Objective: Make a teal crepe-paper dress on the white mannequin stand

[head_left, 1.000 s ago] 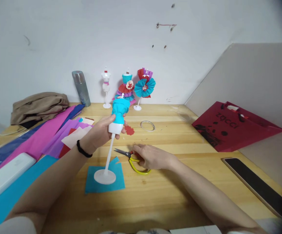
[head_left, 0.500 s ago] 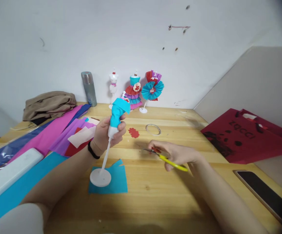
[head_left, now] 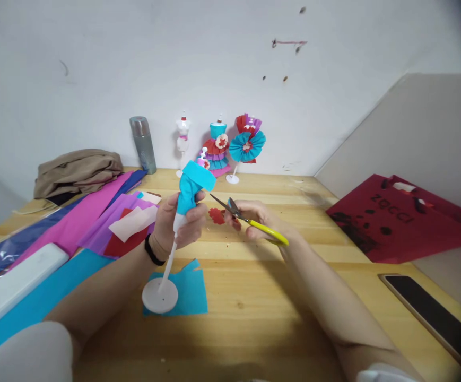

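My left hand [head_left: 182, 225] is wrapped around a small white dress form [head_left: 159, 295] on a thin stand, tilted in the air with its round base toward me. Blue fabric-like material [head_left: 192, 183] covers its torso, with a wide folded band near the top. In my right hand [head_left: 260, 215] are scissors [head_left: 260, 228] with yellow handles, blades parted and pointing left toward the blue band, without touching it. Something small and red shows at the right fingertips; what it is, I cannot tell. Between the hands, a red scalloped piece [head_left: 216, 216] lies on the table.
Under the base lies a blue sheet [head_left: 192, 294]. Three small dress forms, including one with a layered dress [head_left: 216, 151], stand by the wall near a thermos [head_left: 142, 144]. Coloured sheets [head_left: 67, 228] cover the left. A red bag [head_left: 397, 223] and a phone [head_left: 425, 313] are right.
My right hand has brought the scissors up and left, close to the blue band, and the blades now stand parted. The ring on the table is now hidden behind that hand. The dress form tilts slightly more.
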The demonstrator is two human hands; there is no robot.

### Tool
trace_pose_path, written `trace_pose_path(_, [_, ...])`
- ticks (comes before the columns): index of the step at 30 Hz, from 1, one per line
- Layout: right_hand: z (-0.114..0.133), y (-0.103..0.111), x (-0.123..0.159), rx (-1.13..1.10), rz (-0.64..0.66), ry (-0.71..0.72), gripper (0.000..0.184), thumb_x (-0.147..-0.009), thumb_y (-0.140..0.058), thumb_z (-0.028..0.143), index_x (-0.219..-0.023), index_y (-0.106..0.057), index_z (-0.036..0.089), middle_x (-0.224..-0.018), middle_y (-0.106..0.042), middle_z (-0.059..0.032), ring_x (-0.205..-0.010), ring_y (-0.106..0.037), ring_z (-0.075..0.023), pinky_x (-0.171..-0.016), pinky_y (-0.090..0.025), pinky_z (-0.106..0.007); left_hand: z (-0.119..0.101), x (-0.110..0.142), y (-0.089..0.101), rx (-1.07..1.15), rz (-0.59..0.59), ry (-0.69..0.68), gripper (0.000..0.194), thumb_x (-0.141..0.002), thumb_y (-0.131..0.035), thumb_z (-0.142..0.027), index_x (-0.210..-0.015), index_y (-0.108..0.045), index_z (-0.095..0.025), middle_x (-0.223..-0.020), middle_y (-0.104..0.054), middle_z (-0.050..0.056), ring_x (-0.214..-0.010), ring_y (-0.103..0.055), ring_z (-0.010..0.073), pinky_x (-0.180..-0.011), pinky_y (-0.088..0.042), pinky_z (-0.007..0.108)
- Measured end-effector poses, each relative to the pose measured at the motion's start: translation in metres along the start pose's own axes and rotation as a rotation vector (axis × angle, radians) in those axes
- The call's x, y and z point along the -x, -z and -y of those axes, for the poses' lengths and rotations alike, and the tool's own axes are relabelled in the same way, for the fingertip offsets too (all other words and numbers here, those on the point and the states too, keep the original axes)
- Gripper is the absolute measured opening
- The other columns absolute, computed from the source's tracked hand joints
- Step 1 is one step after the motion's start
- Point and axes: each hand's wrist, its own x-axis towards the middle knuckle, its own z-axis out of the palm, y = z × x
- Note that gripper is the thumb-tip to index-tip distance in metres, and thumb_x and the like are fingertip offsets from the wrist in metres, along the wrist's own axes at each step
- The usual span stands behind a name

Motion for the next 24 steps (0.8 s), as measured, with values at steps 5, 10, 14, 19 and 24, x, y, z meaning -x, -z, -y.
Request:
trace_pose_path(5, [-0.011,0.001,-0.002,-0.033,-0.019,0.012,0.06,-0.073,-0.079,0.068,-0.096,-0.07,0.014,-0.083,-0.059,-0.0028,-0.072,-0.051,-0.0129,-0.063,-0.042,-0.025,0.003,-0.001,0.003,0.015,0.037,0.046,0.025,-0.091,-0.054,-0.032,-0.094,-0.071,-0.014,-0.057,-0.052,-0.002,-0.029,-0.035,0.0072,-0.021,-0.018,0.016])
trace_pose_path(10, [-0.01,0.0,-0.002,-0.014,-0.009,0.024,0.059,-0.072,-0.08,0.068,-0.095,-0.07,0.014,-0.081,-0.06,-0.0025,-0.071,-0.051,-0.0127,-0.062,-0.043,-0.025,0.008,-0.002,0.005,0.025,0.016,0.061,0.024,-0.089,-0.056,-0.029,-0.093,-0.073,-0.012,-0.056,-0.052,-0.002,-0.03,-0.037,0.0067,-0.023,-0.022,0.015])
trace_pose_path(14, [-0.008,-0.001,-0.001,-0.018,-0.023,0.035,0.059,-0.073,-0.079,0.068,-0.095,-0.069,0.014,-0.081,-0.059,-0.0021,-0.07,-0.051,-0.0125,-0.062,-0.043,-0.025,0.011,-0.002,0.007,0.028,-0.025,0.08,0.03,-0.093,-0.05,-0.033,-0.091,-0.072,-0.013,-0.056,-0.053,-0.001,-0.028,-0.034,0.0067,-0.021,-0.02,0.016])
trace_pose_path(19, [-0.005,-0.003,-0.001,0.002,-0.023,0.031,0.059,-0.074,-0.078,0.069,-0.095,-0.069,0.014,-0.081,-0.059,-0.0025,-0.073,-0.052,-0.0134,-0.063,-0.043,-0.025,0.012,-0.002,0.007,0.023,-0.07,0.096,0.04,-0.097,-0.042,-0.039,-0.089,-0.071,-0.013,-0.056,-0.05,-0.001,-0.027,-0.03,0.0068,-0.022,-0.019,0.017])
trace_pose_path(24, [-0.012,-0.002,0.0,0.011,0.004,0.024,0.06,-0.074,-0.078,0.069,-0.096,-0.07,0.014,-0.083,-0.061,-0.0036,-0.073,-0.053,-0.0136,-0.064,-0.043,-0.025,0.01,-0.002,0.004,0.016,-0.076,0.085,0.041,-0.097,-0.041,-0.042,-0.088,-0.071,-0.014,-0.053,-0.048,-0.002,-0.026,-0.032,0.0073,-0.022,-0.018,0.018])
